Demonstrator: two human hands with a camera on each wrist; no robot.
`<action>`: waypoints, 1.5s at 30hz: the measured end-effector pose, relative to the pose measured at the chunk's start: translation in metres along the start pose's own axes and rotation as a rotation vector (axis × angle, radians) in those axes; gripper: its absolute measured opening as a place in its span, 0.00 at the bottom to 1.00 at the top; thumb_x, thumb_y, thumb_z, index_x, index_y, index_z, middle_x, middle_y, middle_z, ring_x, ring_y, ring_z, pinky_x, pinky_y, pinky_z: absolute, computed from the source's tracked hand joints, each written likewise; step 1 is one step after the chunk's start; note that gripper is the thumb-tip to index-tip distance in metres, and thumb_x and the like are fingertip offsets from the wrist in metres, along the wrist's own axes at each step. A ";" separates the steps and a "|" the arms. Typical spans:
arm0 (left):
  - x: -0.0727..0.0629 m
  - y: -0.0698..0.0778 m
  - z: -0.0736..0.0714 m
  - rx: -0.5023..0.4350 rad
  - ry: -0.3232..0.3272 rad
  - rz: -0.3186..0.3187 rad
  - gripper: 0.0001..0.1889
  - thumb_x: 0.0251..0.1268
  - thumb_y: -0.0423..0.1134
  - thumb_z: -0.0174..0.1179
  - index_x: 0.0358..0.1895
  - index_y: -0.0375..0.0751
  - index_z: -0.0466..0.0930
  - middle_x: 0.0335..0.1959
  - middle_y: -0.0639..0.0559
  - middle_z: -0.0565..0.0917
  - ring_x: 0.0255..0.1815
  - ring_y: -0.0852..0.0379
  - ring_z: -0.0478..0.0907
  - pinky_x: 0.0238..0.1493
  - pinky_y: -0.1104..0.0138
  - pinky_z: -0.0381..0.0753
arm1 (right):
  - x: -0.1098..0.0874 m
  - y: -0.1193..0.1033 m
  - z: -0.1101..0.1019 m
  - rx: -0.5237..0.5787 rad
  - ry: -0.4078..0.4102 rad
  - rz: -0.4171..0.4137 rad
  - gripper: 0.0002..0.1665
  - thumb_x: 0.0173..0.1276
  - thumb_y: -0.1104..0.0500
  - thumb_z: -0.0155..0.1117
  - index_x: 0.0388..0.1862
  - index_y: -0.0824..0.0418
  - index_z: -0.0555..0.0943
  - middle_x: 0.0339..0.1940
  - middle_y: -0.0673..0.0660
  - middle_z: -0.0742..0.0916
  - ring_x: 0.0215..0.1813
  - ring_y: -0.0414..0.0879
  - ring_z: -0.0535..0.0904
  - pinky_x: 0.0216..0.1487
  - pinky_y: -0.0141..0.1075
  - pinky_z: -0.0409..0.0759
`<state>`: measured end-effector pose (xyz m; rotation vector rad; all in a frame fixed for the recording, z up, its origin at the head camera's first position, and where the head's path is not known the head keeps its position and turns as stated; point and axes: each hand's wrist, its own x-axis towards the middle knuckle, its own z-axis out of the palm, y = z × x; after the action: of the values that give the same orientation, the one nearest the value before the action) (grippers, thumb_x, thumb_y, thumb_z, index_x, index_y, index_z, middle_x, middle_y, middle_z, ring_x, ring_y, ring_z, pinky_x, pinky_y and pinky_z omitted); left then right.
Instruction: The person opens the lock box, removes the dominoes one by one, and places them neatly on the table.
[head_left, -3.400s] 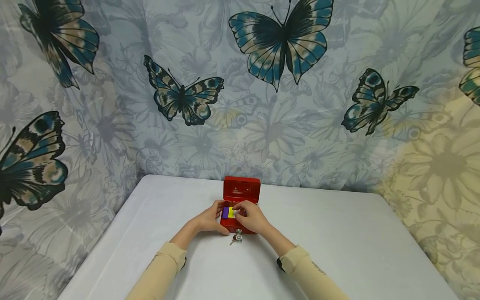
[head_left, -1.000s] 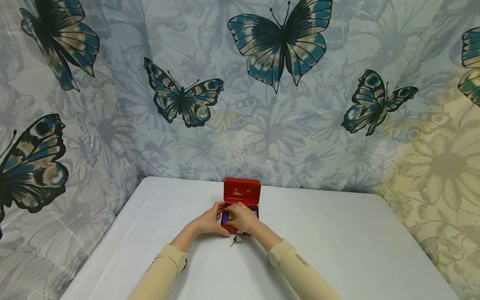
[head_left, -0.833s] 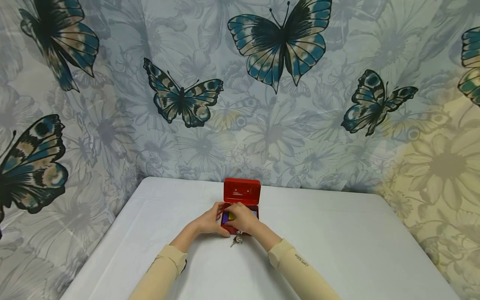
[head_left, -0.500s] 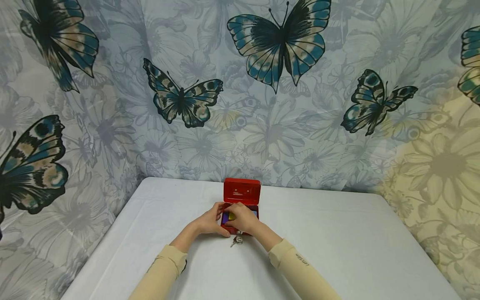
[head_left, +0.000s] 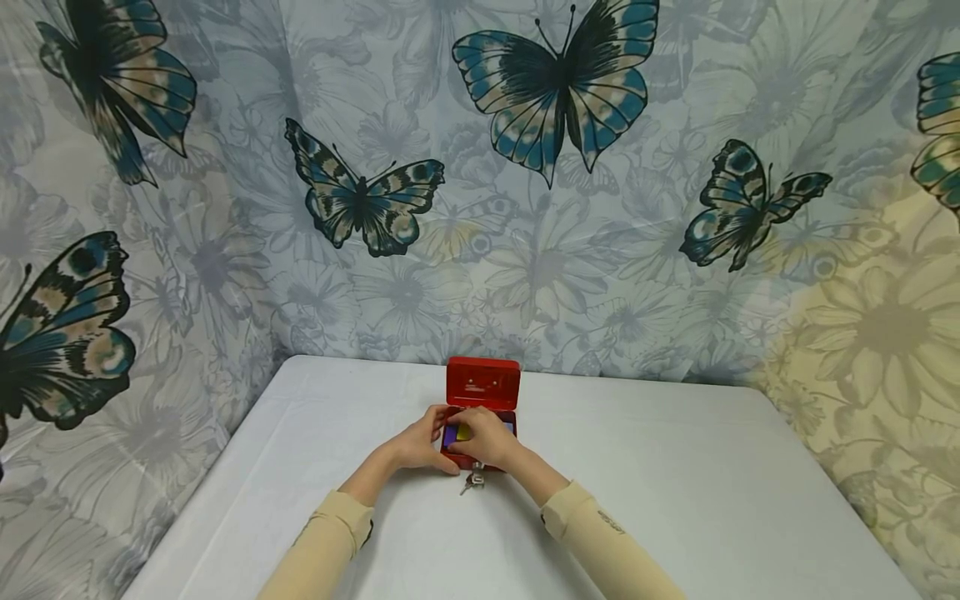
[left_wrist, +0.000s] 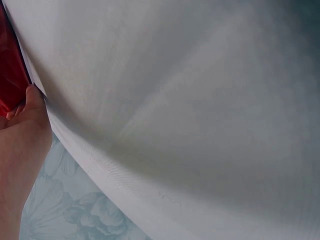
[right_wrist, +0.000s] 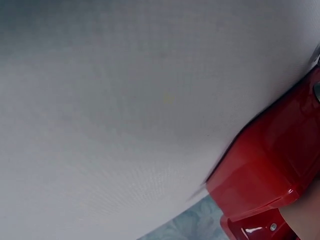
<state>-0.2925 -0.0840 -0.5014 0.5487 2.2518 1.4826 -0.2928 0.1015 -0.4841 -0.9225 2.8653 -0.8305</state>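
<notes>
A small red metal cash box [head_left: 483, 385] stands on the table with its lid raised. My left hand [head_left: 414, 442] grips its left side, thumb at the front corner and fingers toward the back; the left wrist view shows this hand [left_wrist: 30, 112] against the red wall. My right hand [head_left: 487, 437] reaches down into the box, its thumb and bent fingers about a yellow block [head_left: 463, 432]; its fingertips are partly hidden. A purple block [head_left: 450, 435] lies at the box's left, and a pale blue piece [head_left: 510, 426] shows at the right.
Keys [head_left: 474, 480] hang from the lock at the box's front, over the white tabletop [head_left: 660, 483]. A fabric wall with butterfly prints [head_left: 555, 283] rises right behind the table. In the right wrist view the box's red side [right_wrist: 260, 165] fills the lower right.
Since the earliest frame my right hand has moved left and lower into the box, over the yellow block, uncovering the box's right side. During the last second both hands stay nearly still.
</notes>
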 end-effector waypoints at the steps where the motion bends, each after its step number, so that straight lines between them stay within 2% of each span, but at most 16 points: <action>1: 0.000 0.000 0.000 0.003 0.001 0.003 0.53 0.46 0.33 0.77 0.72 0.33 0.47 0.73 0.37 0.57 0.75 0.41 0.54 0.73 0.52 0.55 | -0.001 0.001 0.000 0.013 0.004 0.000 0.26 0.60 0.56 0.73 0.56 0.64 0.81 0.54 0.58 0.85 0.59 0.54 0.77 0.63 0.49 0.74; 7: 0.001 -0.001 0.001 0.016 0.012 -0.003 0.54 0.46 0.34 0.77 0.73 0.34 0.47 0.73 0.38 0.57 0.75 0.41 0.54 0.73 0.52 0.56 | -0.005 0.003 -0.001 0.100 0.038 0.003 0.25 0.60 0.56 0.74 0.55 0.63 0.81 0.54 0.58 0.85 0.58 0.54 0.78 0.62 0.49 0.75; 11: 0.001 -0.002 0.001 0.006 0.013 -0.008 0.54 0.45 0.33 0.77 0.73 0.35 0.48 0.73 0.39 0.57 0.75 0.41 0.54 0.74 0.53 0.55 | -0.009 0.004 -0.002 0.148 0.065 0.018 0.25 0.59 0.56 0.74 0.55 0.63 0.82 0.53 0.58 0.85 0.54 0.53 0.79 0.57 0.47 0.79; 19: 0.000 -0.001 0.001 0.012 0.018 -0.026 0.54 0.44 0.33 0.78 0.73 0.35 0.48 0.73 0.37 0.58 0.75 0.40 0.53 0.74 0.53 0.55 | -0.015 0.008 -0.004 0.299 0.108 0.077 0.25 0.60 0.59 0.74 0.55 0.64 0.81 0.53 0.60 0.85 0.51 0.54 0.82 0.53 0.45 0.82; 23: 0.000 0.001 0.001 0.024 0.025 -0.029 0.54 0.44 0.33 0.78 0.72 0.35 0.49 0.73 0.36 0.58 0.75 0.40 0.54 0.73 0.53 0.56 | -0.017 0.008 -0.006 0.380 0.119 0.132 0.24 0.61 0.59 0.73 0.56 0.63 0.81 0.54 0.60 0.85 0.50 0.54 0.83 0.53 0.45 0.82; 27: 0.000 0.001 0.000 0.027 0.024 -0.034 0.54 0.44 0.33 0.78 0.72 0.35 0.49 0.73 0.36 0.58 0.74 0.41 0.55 0.73 0.54 0.56 | -0.020 0.008 -0.008 0.448 0.121 0.188 0.25 0.62 0.58 0.72 0.58 0.61 0.81 0.55 0.60 0.84 0.52 0.54 0.83 0.53 0.44 0.82; 38: -0.001 0.001 0.002 0.033 0.029 -0.057 0.55 0.44 0.36 0.78 0.73 0.36 0.48 0.73 0.37 0.58 0.74 0.40 0.55 0.73 0.53 0.57 | -0.031 0.008 -0.014 0.607 0.148 0.266 0.27 0.62 0.56 0.72 0.59 0.61 0.80 0.56 0.59 0.84 0.55 0.54 0.81 0.55 0.42 0.81; 45: 0.000 0.001 0.001 0.013 0.033 -0.052 0.55 0.44 0.34 0.78 0.73 0.35 0.48 0.73 0.38 0.58 0.74 0.40 0.56 0.73 0.51 0.57 | -0.039 0.008 -0.026 0.692 0.160 0.331 0.26 0.63 0.56 0.71 0.60 0.59 0.80 0.56 0.57 0.83 0.58 0.53 0.79 0.57 0.42 0.79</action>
<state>-0.2919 -0.0823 -0.5008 0.4698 2.2846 1.4623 -0.2692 0.1408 -0.4712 -0.3016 2.4138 -1.7253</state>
